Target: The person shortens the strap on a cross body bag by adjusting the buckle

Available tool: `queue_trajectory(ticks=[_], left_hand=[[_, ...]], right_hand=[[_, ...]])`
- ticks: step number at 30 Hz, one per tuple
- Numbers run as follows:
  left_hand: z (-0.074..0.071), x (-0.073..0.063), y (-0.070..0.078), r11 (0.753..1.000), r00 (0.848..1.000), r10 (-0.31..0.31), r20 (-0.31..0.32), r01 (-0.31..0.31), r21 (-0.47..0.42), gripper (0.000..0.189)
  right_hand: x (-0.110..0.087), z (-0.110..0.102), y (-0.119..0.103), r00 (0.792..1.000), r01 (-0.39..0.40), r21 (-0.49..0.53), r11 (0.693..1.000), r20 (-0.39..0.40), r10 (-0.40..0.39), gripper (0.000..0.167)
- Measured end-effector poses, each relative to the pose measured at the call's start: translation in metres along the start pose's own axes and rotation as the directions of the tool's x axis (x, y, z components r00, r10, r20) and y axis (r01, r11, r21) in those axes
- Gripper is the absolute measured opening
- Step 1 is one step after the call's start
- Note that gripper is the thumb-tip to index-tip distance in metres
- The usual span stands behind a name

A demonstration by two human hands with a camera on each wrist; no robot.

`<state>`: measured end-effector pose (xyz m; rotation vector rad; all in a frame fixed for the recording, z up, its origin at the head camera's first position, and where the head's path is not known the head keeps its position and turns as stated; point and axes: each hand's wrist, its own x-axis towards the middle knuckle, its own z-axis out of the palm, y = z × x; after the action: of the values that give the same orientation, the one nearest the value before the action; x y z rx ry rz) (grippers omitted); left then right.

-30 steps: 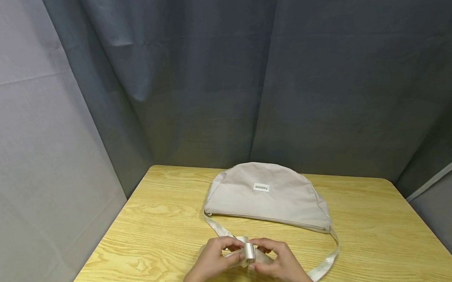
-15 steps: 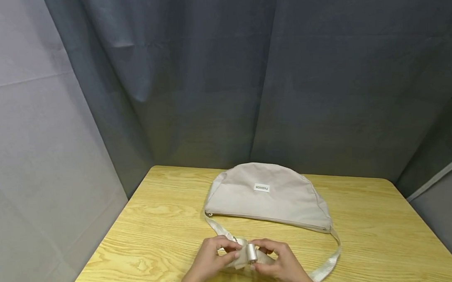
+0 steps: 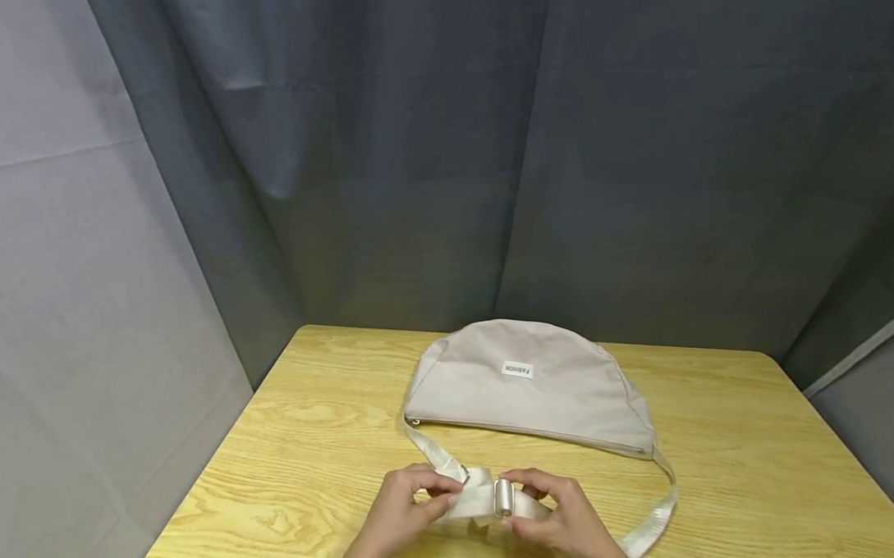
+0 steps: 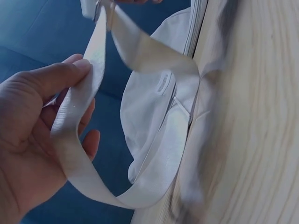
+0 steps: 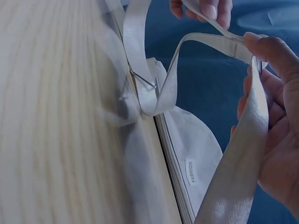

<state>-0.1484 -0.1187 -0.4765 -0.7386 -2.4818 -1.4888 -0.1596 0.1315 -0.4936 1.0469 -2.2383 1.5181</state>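
Observation:
A pale beige shoulder bag (image 3: pixel 525 399) lies on the table with its zip edge toward me. Its webbing strap (image 3: pixel 472 501) loops forward between my hands. My left hand (image 3: pixel 403 508) pinches the strap between thumb and fingers, left of the metal slide buckle (image 3: pixel 504 498). At that buckle, my right hand (image 3: pixel 558 509) grips the strap, thumb and fingers at its right side. In the right wrist view the thumb presses the strap end by the buckle, which is mostly covered. A metal ring (image 5: pixel 143 79) sits on the strap near the bag.
The wooden table (image 3: pixel 312 448) extends to both sides of the bag. Dark curtains (image 3: pixel 413 165) hang behind it, and a pale grey panel (image 3: pixel 86 324) stands at the left. A white label (image 3: pixel 517 370) is on the bag's front.
My left hand has moved left along the strap, away from the buckle, and the strap between my hands is stretched flatter. The buckle and right hand have shifted slightly right.

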Motion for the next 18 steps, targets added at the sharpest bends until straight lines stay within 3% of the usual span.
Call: queue_trajectory(ticks=[9, 13, 18], left_hand=[[-0.012, -0.003, 0.001, 0.998, 0.999, -0.052, -0.005, 0.052, -0.023, 0.009], [-0.010, -0.003, -0.001, 0.999, 0.999, -0.040, -0.010, 0.040, -0.009, 0.009], [-0.006, -0.001, 0.001, 0.997, 1.000, -0.003, -0.015, 0.004, 0.073, 0.012]], right_hand=[[-0.001, -0.007, -0.003, 0.995, -0.102, 0.023, 0.994, 0.015, 0.102, 0.042], [0.004, -0.010, -0.019, 0.997, -0.081, 0.011, 0.997, 0.009, 0.081, 0.040], [0.006, -0.012, -0.025, 0.998, -0.057, -0.026, 0.998, -0.007, 0.057, 0.040]])
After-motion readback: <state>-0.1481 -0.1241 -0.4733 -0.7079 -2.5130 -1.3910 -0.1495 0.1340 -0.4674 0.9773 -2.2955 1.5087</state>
